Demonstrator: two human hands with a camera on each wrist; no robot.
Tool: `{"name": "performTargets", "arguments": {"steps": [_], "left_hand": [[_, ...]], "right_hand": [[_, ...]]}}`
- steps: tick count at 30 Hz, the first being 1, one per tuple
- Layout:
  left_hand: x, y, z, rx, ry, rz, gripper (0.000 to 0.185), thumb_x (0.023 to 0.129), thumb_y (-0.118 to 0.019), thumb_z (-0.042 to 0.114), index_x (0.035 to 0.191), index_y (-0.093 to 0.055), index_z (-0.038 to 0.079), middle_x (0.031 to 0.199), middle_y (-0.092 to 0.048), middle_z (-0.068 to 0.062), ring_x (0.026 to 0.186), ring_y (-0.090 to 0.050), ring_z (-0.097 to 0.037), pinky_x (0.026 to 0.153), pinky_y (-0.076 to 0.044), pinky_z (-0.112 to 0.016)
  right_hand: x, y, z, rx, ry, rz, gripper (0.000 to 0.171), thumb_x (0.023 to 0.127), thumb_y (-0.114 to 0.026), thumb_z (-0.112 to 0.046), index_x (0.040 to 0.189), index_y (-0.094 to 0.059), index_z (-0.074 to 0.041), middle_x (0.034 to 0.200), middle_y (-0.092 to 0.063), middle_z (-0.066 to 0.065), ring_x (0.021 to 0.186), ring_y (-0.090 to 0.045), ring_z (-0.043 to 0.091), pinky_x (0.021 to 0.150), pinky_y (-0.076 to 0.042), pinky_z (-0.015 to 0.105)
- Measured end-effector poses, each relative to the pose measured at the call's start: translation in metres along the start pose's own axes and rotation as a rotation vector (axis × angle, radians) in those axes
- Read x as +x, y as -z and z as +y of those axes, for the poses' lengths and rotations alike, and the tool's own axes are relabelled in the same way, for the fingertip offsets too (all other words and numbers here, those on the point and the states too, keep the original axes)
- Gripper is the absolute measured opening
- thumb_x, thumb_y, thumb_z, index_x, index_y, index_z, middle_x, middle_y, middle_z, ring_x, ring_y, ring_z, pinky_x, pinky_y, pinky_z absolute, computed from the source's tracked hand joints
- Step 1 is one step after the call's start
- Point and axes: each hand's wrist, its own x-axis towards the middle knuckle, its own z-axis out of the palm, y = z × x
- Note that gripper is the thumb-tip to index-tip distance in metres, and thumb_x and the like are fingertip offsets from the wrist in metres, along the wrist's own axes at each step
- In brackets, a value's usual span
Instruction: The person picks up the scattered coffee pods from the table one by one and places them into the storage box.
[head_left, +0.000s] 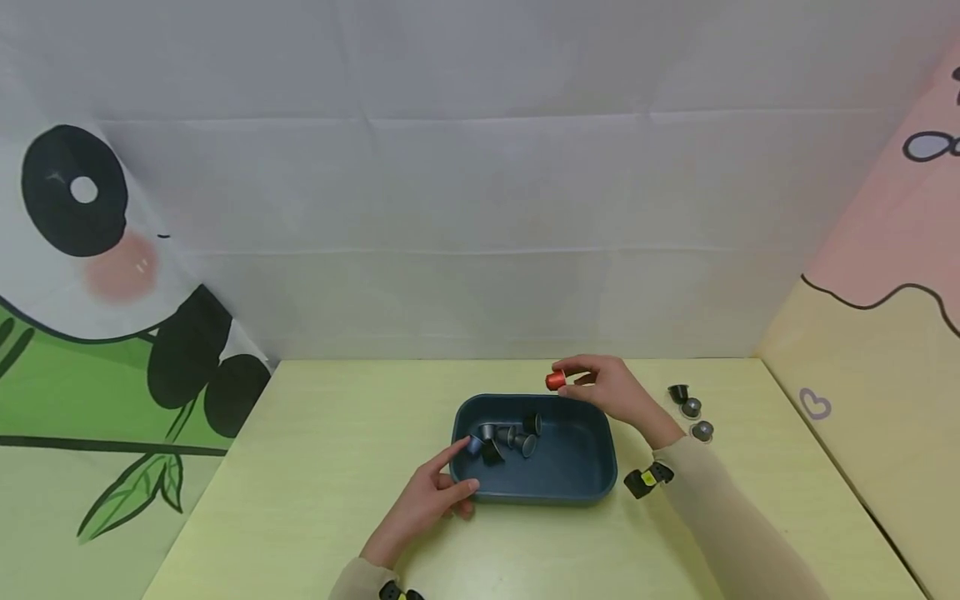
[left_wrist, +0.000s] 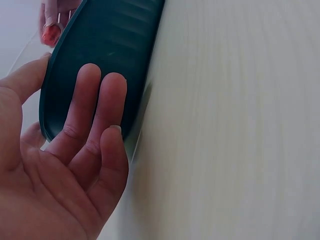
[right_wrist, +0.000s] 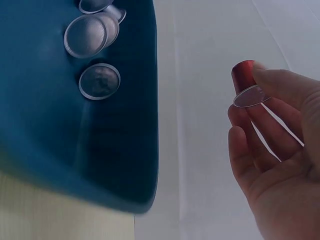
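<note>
Right hand hovering over the teal tray, pinching a red coffee capsule in curled fingertips. Left hand resting against the tray's near corner, fingers straight and relaxed, gripping nothing.

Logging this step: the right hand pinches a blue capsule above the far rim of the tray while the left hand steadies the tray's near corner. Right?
Not quite. The capsule pinched by the right hand is red, as the head and right wrist views show. The left hand does steady the tray.

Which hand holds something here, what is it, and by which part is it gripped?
The right hand pinches a red capsule by its side wall near the rim. The left hand only rests straight fingers against the tray.
</note>
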Motion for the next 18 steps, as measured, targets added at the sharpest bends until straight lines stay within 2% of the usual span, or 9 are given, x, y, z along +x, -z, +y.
{"name": "performTargets", "arguments": {"steps": [10,18], "left_hand": [[-0.001,0.002,-0.001,-0.005,0.0,-0.003,0.073,0.095,-0.071,0.019,0.157,-0.033,0.014,0.073,-0.068,-0.022,0.069,-0.071,-0.036,0.056,-0.049,-0.03],[0.001,0.002,-0.001,0.003,0.003,-0.008,0.073,0.094,-0.072,0.022,0.156,-0.035,0.017,0.073,-0.069,-0.019,0.068,-0.071,-0.034,0.055,-0.046,-0.027]], "right_hand": [[0.031,-0.022,-0.003,0.133,0.005,-0.019,0.041,0.089,-0.077,-0.018,0.128,-0.067,-0.007,0.12,-0.067,0.013,0.097,-0.07,0.027,0.081,-0.056,0.036],[0.042,-0.036,0.009,0.228,0.001,-0.055,0.04,0.09,-0.075,-0.01,0.128,-0.065,-0.001,0.122,-0.066,0.018,0.108,-0.065,0.038,0.084,-0.055,0.039]]}}
